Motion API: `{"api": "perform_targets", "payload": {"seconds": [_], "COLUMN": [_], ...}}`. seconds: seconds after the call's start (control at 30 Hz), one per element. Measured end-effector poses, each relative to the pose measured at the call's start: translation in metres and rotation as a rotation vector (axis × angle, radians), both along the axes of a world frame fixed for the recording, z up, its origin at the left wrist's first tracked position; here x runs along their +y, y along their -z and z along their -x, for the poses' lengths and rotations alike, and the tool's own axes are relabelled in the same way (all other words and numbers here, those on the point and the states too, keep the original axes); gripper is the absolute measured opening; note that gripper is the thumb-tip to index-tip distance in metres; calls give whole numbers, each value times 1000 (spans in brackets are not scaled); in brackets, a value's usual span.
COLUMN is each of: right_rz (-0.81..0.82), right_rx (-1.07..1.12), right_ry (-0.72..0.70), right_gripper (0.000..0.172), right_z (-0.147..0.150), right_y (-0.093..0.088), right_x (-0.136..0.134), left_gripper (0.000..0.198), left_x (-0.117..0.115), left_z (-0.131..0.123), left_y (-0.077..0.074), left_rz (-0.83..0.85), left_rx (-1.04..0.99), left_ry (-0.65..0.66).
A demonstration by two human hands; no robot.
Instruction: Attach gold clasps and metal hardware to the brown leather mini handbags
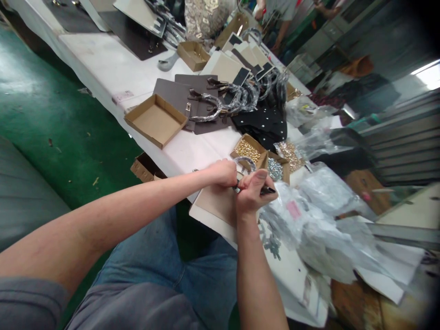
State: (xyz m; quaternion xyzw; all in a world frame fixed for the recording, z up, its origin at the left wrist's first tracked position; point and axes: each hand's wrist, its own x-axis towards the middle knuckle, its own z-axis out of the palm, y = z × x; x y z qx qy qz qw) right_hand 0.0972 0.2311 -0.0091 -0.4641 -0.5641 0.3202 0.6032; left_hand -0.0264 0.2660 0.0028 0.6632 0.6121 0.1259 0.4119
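My left hand (222, 172) is closed in a pinch on a beige bag panel (220, 204) at the table's near edge, by its plastic-wrapped handle (244, 161). My right hand (253, 191) is a fist around a thin dark tool (267, 190) whose tip points right, pressed next to the left hand. Just beyond the hands stand a small box of gold studs (248, 150) and a box of silver hardware (275, 168).
An open, bare cardboard box (156, 120) sits at the left edge of the white table (103, 64). Dark and beige bag panels with wrapped handles (237, 98) lie behind. Crumpled plastic bags (323, 215) pile on the right. Another person (278, 18) stands at the far end.
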Motion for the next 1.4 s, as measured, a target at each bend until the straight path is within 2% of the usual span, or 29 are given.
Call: {"api": "perform_targets", "payload": {"seconds": [0.1, 0.2, 0.27, 0.4, 0.57, 0.67, 0.77, 0.8, 0.87, 0.93, 0.97, 1.07, 1.13, 1.2, 1.3, 1.4], "right_rz": [87, 177, 141, 25, 18, 83, 233, 293, 392, 437, 447, 467, 470, 462, 416, 356], "right_rx": [115, 296, 357, 287, 124, -126, -633, -795, -1028, -1112, -1102, -970, -894, -826, -692, -680], "right_ry": [-49, -63, -22, -19, 16, 80, 100, 103, 134, 156, 152, 117, 114, 81, -20, -47], "right_gripper": [73, 76, 74, 69, 65, 62, 49, 46, 52, 64, 66, 63, 60, 57, 57, 59], "right_z": [-11, -39, -60, -77, -67, -82, -114, -124, -141, -151, -154, -160, -164, -168, -172, -170], "right_y": [-6, -25, -40, -52, -42, -39, -37, -34, -28, -21, -18, -13, -14, -18, -29, -42], "right_x": [19, 43, 50, 37, 15, 10, 3, -1, -9, -15, -17, -15, -9, -1, 10, 18], "left_gripper": [38, 39, 36, 31, 36, 29, 44, 54, 74, 78, 71, 32, 19, 18, 28, 36], "left_x": [-3, -5, -3, 4, 12, 16, 18, 19, 21, 21, 20, 17, 14, 12, 9, 0], "left_z": [-1, -2, -4, -5, 0, 3, 2, 2, 0, -1, -1, 0, 5, 12, 22, 27], "left_y": [-3, -7, -8, -9, -10, -14, -20, -21, -23, -23, -22, -22, -24, -31, -43, -47], "left_rz": [-11, -17, -10, 25, 105, -34, -215, -216, -135, -20, 36, 157, 190, 202, 201, 257], "left_rx": [12, 25, 27, 8, -54, -54, -50, -64, -107, -150, -168, -246, -334, -416, -471, -590], "left_ry": [-4, -18, -22, -7, 48, 48, 5, -23, -86, -130, -140, -129, -77, 1, 113, 145]}}
